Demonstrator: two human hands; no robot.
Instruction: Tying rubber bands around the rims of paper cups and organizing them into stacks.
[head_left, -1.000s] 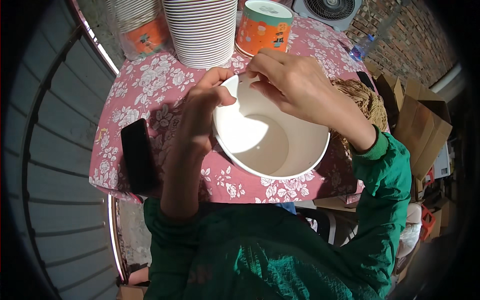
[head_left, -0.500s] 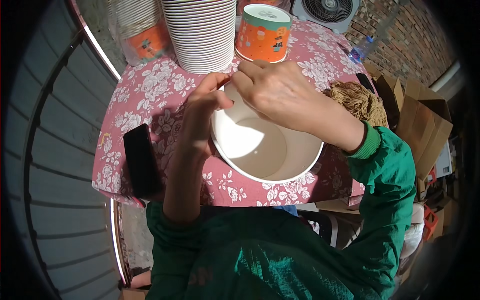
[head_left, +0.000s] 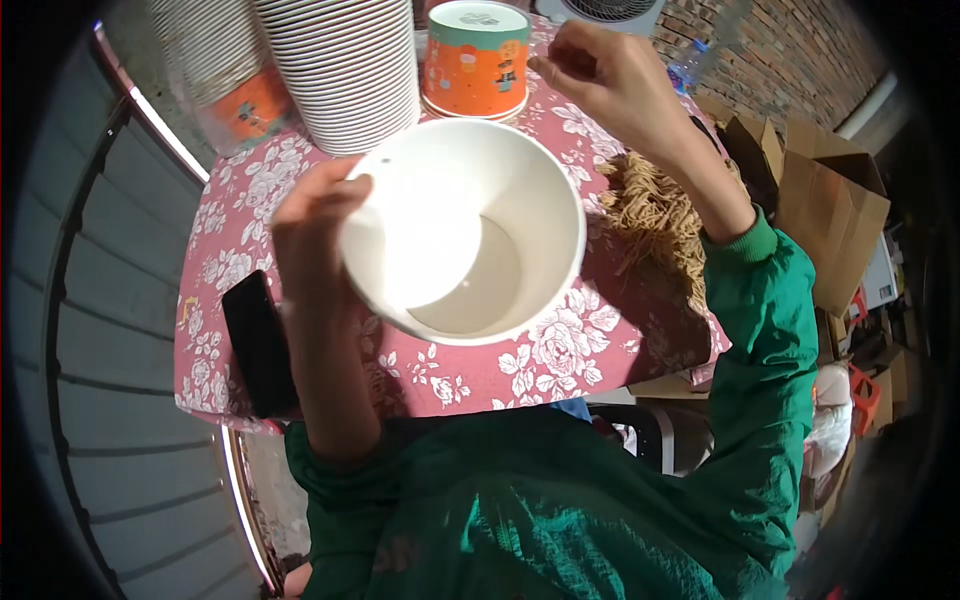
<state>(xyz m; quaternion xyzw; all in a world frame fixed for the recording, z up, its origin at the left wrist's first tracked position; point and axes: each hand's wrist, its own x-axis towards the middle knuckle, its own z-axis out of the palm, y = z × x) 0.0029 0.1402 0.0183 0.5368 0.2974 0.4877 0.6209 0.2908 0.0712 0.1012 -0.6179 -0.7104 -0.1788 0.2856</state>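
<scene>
Left hand: here's the left hand (head_left: 312, 218) gripping the wide white round tub (head_left: 535, 215) at its left side, thumb at the rim!
Right hand: up and off the tub goes to the right hand (head_left: 628, 92), fingers curled; whether they pinch anything, I cannot tell.
White tub: over the near-middle of the table, mouth tilted upward, sunlight blazing inside; can't tell if its base touches down.
Tan strings: a shaggy tan string bundle (head_left: 655, 215) lies right, below the right forearm.
Behind: an upside-down orange-and-green printed tub (head_left: 476, 70), beside a tall stack of white-rimmed tubs (head_left: 345, 85).
Far left: a flat black phone (head_left: 257, 345) on the pink floral tablecloth (head_left: 425, 385).
</scene>
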